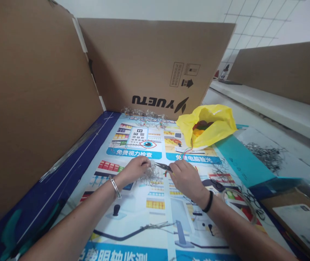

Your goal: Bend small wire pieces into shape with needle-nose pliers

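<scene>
My left hand [135, 169], with a silver bangle at the wrist, pinches a tangled piece of thin clear and silvery wire [151, 173] above the printed sheet. In my right hand [187, 179], which has a black band at the wrist, are dark-tipped pliers [163, 166]. Their jaws point left and reach the wire piece beside my left fingertips. Whether the jaws touch it is too small to tell. Thin coloured strands [185, 152] run from a yellow bag [220, 125] toward my right hand.
Cardboard panels [144, 65] stand at the back and left. Wire pieces [144, 113] lie along the back edge, and a dark wire pile [264, 156] at right. A wire coil [250, 203] sits beside my right forearm. Green-handled scissors [12, 232] lie front left.
</scene>
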